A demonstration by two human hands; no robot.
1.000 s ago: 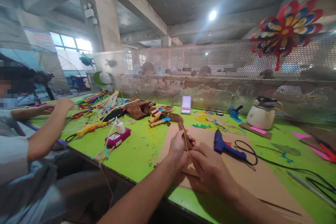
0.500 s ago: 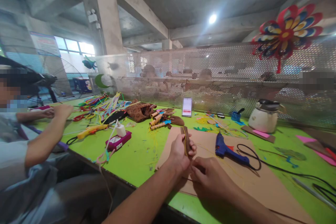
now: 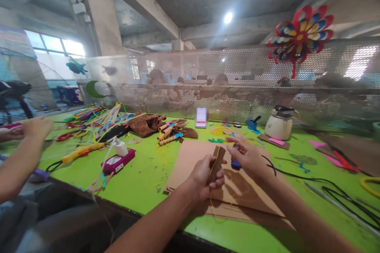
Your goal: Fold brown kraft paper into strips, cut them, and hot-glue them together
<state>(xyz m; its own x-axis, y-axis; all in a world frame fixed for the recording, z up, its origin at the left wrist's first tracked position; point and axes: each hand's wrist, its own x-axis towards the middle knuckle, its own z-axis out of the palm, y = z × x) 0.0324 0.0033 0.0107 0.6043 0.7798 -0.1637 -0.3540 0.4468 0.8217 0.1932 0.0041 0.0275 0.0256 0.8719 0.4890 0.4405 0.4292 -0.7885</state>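
My left hand is closed around a narrow brown strip that looks folded or rolled and points up and away from me. A thin yellow string runs along the strip, and its loose end hangs below the hand. My right hand is raised just right of the strip, fingers apart, with nothing visible in it. It covers most of the blue glue gun, so I cannot tell whether it touches the gun. Under both hands lies brown cardboard.
A purple power strip and a yellow glue gun lie left. Brown craft pieces, a phone and a cream kettle stand farther back. Black cable crosses the right. A co-worker's arm reaches in at left.
My right hand has left the string beside my left hand and moved up and forward over the blue glue gun. The view has turned right. My left hand keeps hold of the strip.
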